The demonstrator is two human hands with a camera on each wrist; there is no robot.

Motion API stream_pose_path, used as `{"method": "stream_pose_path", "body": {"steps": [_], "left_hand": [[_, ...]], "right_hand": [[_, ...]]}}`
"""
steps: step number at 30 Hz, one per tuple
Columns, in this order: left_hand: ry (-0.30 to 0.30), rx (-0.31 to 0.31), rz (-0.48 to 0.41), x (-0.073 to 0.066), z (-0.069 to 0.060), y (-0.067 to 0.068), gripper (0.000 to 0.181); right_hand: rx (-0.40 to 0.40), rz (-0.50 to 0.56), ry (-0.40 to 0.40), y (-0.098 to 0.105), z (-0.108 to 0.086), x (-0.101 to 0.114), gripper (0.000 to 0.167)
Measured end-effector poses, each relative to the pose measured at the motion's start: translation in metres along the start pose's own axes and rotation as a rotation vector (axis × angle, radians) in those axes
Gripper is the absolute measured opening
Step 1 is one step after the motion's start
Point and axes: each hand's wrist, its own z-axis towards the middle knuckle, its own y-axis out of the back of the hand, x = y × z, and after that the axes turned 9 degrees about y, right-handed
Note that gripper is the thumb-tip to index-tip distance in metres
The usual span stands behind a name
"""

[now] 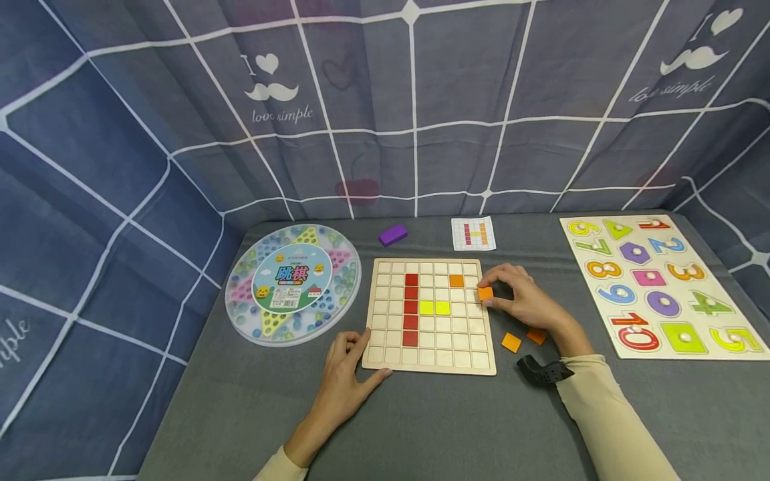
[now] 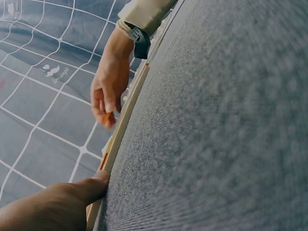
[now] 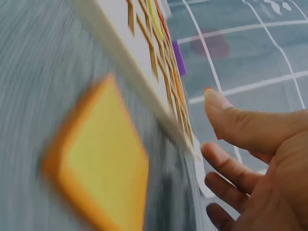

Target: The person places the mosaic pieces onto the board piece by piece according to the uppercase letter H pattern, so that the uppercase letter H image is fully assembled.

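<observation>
A pale wooden grid board (image 1: 448, 359) lies on the grey cloth, with a column of red tiles (image 1: 411, 307), two yellow tiles (image 1: 434, 308) and an orange tile (image 1: 456, 281) in its cells. My left hand (image 1: 341, 381) rests at the board's near left corner, thumb (image 2: 98, 180) on the near edge and fingers by the left edge. Over the board's right edge, my right hand (image 1: 525, 300) pinches another orange tile (image 1: 484, 294) between thumb and fingers. Two loose orange tiles (image 1: 511, 343) lie beneath that wrist, one partly covered; a tile (image 3: 106, 159) looms large in the right wrist view.
Behind the board lie a small pattern card (image 1: 473, 234) and a purple block (image 1: 393, 235). A round marble-game case (image 1: 351, 294) sits to the left. At right is a number puzzle board (image 1: 607, 294). Patterned cloth (image 1: 373, 167) hangs behind the table.
</observation>
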Motion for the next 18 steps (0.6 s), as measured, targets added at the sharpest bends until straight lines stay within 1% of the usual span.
{"method": "stream_pose_path", "body": {"steps": [4, 7, 11, 16, 18], "left_hand": [[0.002, -0.005, 0.004, 0.001, 0.000, 0.000, 0.081], [-0.002, -0.004, 0.003, 0.000, 0.000, -0.001, 0.081], [-0.011, -0.004, 0.002, 0.000, 0.000, -0.002, 0.082], [-0.009, -0.010, 0.001, 0.001, 0.000, -0.002, 0.082], [-0.006, -0.011, 0.000, 0.001, 0.000, -0.001, 0.082]], "right_hand": [[-0.005, 0.006, 0.012, -0.012, 0.013, 0.006, 0.028], [0.009, 0.002, 0.004, -0.020, 0.019, 0.007, 0.027], [0.009, 0.008, -0.012, -0.027, 0.021, 0.007, 0.027], [-0.003, 0.014, -0.025, -0.029, 0.022, 0.007, 0.027], [0.004, 0.016, -0.019, -0.029, 0.024, 0.008, 0.027]]}}
